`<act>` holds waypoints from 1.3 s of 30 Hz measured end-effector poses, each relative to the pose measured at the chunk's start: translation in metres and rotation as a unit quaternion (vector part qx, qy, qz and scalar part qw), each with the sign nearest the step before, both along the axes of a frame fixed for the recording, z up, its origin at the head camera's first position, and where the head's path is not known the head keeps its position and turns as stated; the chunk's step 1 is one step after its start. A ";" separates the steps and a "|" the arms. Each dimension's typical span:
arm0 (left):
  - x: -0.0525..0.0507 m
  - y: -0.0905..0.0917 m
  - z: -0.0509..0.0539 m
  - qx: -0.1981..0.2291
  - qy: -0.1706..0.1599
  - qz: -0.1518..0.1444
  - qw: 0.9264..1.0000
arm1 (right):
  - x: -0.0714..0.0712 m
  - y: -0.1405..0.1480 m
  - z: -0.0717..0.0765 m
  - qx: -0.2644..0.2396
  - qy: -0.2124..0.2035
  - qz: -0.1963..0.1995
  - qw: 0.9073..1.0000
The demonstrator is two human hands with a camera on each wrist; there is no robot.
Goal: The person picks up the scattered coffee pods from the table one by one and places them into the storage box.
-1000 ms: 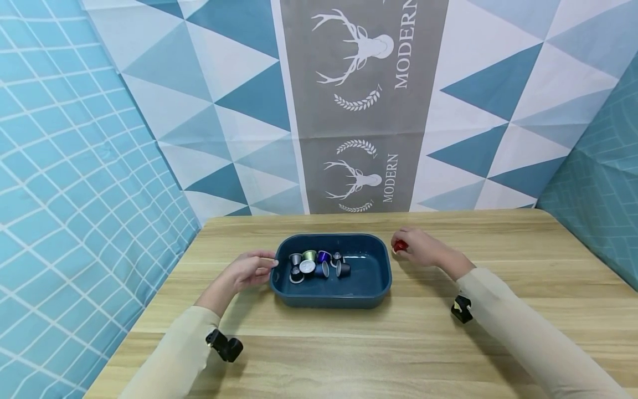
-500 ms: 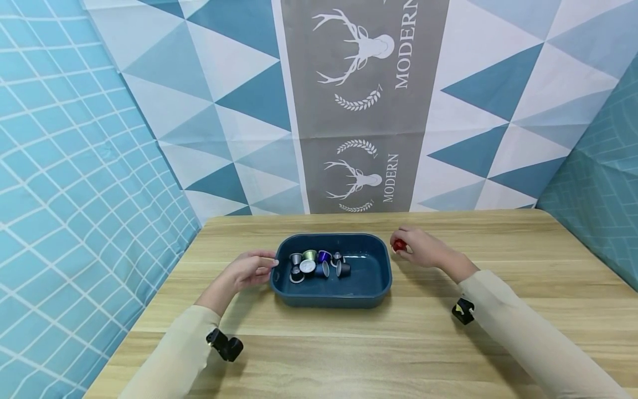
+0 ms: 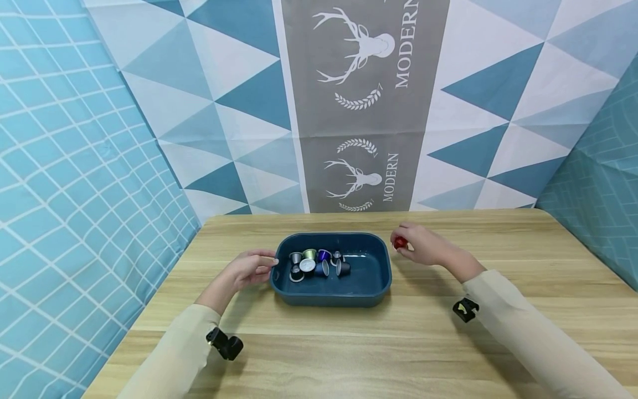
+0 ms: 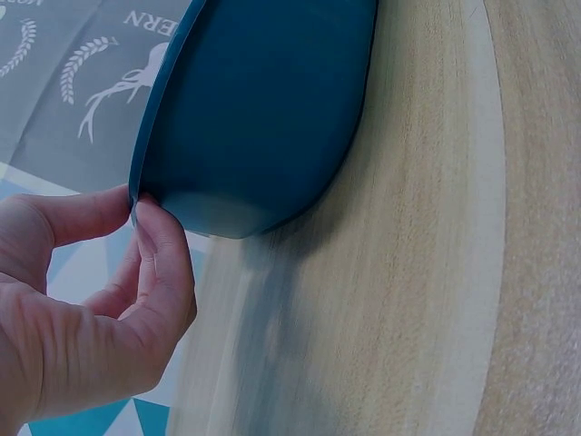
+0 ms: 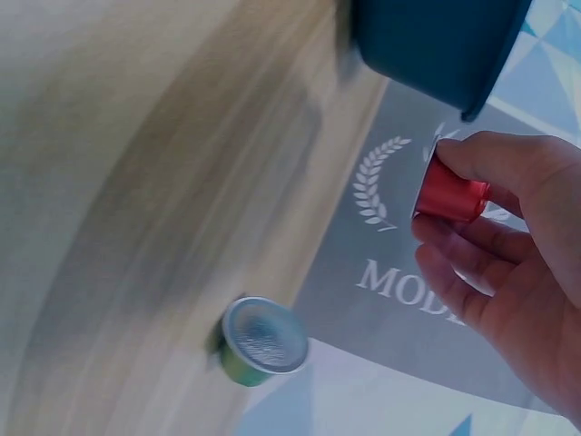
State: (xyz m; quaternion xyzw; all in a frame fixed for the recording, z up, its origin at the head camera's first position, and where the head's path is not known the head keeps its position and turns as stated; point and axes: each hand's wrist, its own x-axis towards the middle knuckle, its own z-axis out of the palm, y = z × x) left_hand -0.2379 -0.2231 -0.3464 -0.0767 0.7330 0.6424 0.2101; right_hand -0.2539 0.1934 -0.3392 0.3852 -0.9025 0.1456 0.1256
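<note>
Between thumb and fingers my right hand (image 3: 418,244) pinches a red coffee capsule (image 3: 400,243), just right of the dark blue bin (image 3: 331,300). In the right wrist view the red capsule (image 5: 451,188) lies sideways in the grip, its flat lid toward the bin. My left hand (image 4: 118,300) holds the bin's left rim between thumb and fingertips. Inside the bin sit several capsules: a green one (image 3: 309,255), a purple one (image 3: 324,256), a silver-lidded one (image 3: 307,266) and darker ones, mostly in its left half.
A green capsule (image 5: 263,341) with a silver lid stands on the wooden table (image 3: 324,354), visible in the right wrist view; from the head, the right hand seems to cover it. A patterned cloth backdrop (image 3: 364,111) rises behind the table's far edge.
The right hand, with the red capsule, has risen slightly, and its wrist has shifted a little to the right. The left hand, the bin and the capsules in it stay put.
</note>
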 end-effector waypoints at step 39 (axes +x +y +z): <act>0.002 0.001 0.003 -0.011 0.005 -0.009 1.000 | 0.016 -0.060 0.064 0.114 -0.064 0.020 0.991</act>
